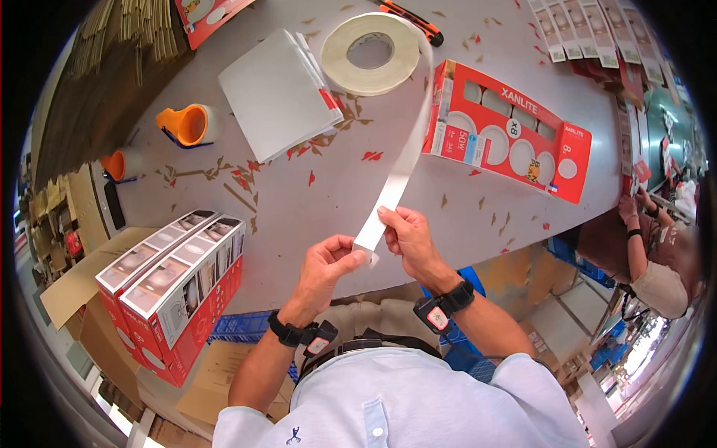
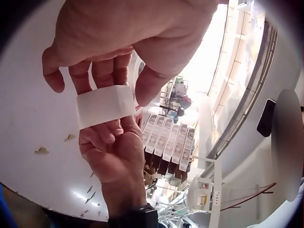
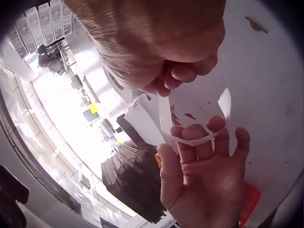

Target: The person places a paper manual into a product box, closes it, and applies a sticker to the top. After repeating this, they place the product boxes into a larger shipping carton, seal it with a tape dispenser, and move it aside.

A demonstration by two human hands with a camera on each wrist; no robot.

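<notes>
A white strip (image 1: 396, 183) runs from the cream-coloured roll (image 1: 334, 63) lying on the table down to both hands. My right hand (image 1: 412, 243) pinches the strip between thumb and curled fingers a little above its free end. Lower and to the left, my left hand (image 1: 326, 270) holds the end between thumb and fingers, where a small piece curls over. In the right wrist view the strip (image 3: 194, 141) crosses the left fingers (image 3: 204, 149), and its tip bends upward. Seen from the left wrist, the strip (image 2: 107, 105) spans the space between the two hands.
A red XANLITE box (image 1: 515, 134) lies right of the roll, a utility knife (image 1: 413, 22) behind it. White folded sheets (image 1: 276, 93) and an orange ring-shaped holder (image 1: 190, 125) are at left. Printed boxes (image 1: 179, 299) stand front left. Another person (image 1: 657, 261) works at right.
</notes>
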